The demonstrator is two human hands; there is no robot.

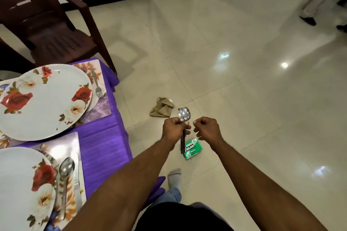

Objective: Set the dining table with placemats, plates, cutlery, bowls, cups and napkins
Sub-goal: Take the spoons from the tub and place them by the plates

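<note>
Head view: spoons in left grip, handles partly hidden

The left hand hides the spoons' necks; their count is unclear. The frame's left edge crops both plates.

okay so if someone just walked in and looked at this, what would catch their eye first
Probably the left hand at centre frame, gripping a bunch of spoons out over the shiny floor, with the right hand curled beside it, holding nothing visible. Next, the rose-patterned plates on the purple tablecloth at left, then the green box lying on the tiles below the hands.
</note>
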